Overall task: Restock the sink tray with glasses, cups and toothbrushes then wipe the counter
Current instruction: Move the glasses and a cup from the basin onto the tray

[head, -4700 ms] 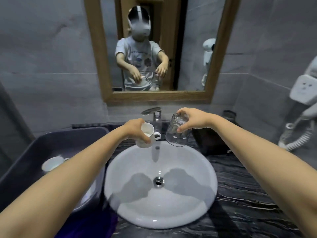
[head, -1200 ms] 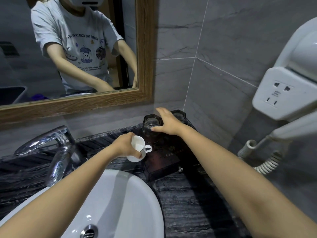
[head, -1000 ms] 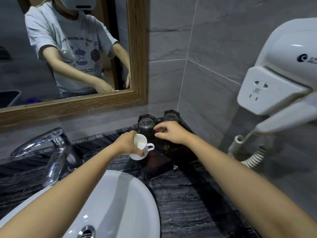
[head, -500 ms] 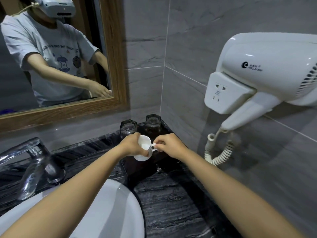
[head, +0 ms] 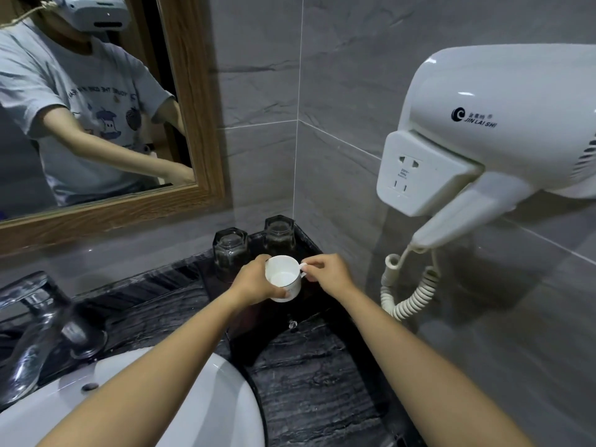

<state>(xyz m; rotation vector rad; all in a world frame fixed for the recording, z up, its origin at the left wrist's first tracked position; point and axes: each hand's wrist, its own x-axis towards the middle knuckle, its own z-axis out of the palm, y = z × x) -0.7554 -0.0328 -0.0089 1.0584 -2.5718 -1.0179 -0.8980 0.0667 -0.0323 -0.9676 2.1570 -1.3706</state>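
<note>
Half a second ago the cup (head: 283, 279) was tipped; now it sits upright, mouth up, over the dark tray (head: 309, 312) in front of two upturned glasses (head: 231, 253). The left hand (head: 254, 282) still wraps its body, and the right hand (head: 325, 274) still pinches the handle, beside the wall hairdryer (head: 503, 130).

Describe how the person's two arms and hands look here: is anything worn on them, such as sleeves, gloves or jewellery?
Both forearms are bare to the frame's bottom edge; no sleeve shows on them. The left hand and right hand wear no gloves, and no ring, watch or bracelet is visible. Only in the mirror do short grey T-shirt sleeves show, ending above the elbow.
</note>
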